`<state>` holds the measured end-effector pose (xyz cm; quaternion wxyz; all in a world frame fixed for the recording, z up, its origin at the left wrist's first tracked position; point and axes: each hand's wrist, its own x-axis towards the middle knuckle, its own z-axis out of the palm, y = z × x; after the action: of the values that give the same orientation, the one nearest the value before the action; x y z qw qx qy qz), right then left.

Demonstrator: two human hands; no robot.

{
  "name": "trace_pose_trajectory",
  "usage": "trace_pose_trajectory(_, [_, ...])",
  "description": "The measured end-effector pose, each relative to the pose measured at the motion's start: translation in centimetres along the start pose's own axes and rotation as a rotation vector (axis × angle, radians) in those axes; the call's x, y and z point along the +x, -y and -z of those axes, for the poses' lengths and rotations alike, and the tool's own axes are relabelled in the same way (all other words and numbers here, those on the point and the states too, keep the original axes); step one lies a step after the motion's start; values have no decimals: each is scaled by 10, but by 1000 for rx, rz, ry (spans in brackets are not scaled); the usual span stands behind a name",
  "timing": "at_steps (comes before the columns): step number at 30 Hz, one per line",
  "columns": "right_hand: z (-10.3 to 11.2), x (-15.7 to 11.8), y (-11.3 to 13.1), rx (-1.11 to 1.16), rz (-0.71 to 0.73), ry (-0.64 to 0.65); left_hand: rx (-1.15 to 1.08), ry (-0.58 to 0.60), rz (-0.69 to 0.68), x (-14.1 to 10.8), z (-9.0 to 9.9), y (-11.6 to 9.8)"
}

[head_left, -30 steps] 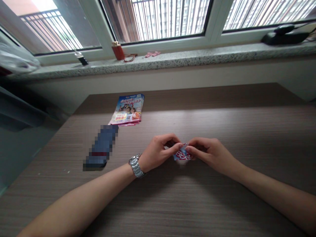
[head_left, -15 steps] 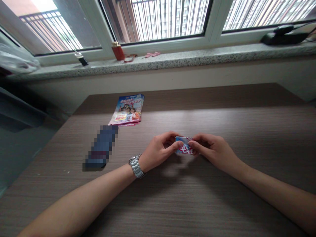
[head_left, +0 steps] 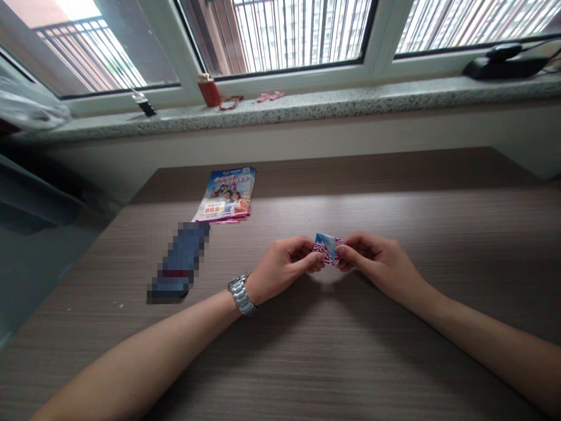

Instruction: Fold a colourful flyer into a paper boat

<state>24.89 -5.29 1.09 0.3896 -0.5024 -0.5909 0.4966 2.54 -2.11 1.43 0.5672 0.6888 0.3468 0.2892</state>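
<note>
A small folded piece of printed paper (head_left: pixel 327 245), blue, white and dark red, is held between my two hands just above the table. My left hand (head_left: pixel 293 258), with a metal watch on its wrist, pinches the paper's left side between thumb and fingers. On the other side, my right hand (head_left: pixel 370 254) grips the right edge, its thumb on the front face. The paper shows diagonal fold lines, and the fingertips behind it are partly hidden.
A stack of printed flyers (head_left: pixel 228 196) lies at the back left of the wooden table (head_left: pixel 350 351). Nearer stands a blurred dark blue item (head_left: pixel 179 263). On the stone windowsill (head_left: pixel 350 108) are a red lighter-like object (head_left: pixel 209 90), pink pieces (head_left: pixel 270 96) and a black device (head_left: pixel 504 67).
The folded paper has been turned and raised slightly, so a blue and white triangular face now shows. Both hands keep hold of it and have shifted only a little.
</note>
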Motion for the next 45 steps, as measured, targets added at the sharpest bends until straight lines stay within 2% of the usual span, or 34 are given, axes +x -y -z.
trace_pose_trajectory(9, [0, 0, -2, -20, 60, -4, 64, 11, -13, 0, 2, 2])
trace_pose_trajectory(16, [0, 0, 0, -83, 107, 11, 272, 0, -78, -2, -1, -3])
trace_pose_trajectory(24, [1, -3, -2, -155, 125, 31, 396, 28, -148, -4, -2, -6])
trace_pose_trajectory(28, [2, -2, -2, -144, 122, 45, 464, 2, -191, -4, -1, -8])
trace_pose_trajectory(33, [1, -2, -1, -147, 119, 57, 452, -83, -265, -2, 0, -6])
trace_pose_trajectory(38, [0, -4, 2, -150, 136, 71, 470, -78, -284, -2, -1, -5])
trace_pose_trajectory(45, [2, -2, 0, -256, 272, 55, 471, -62, -267, -3, 0, -4])
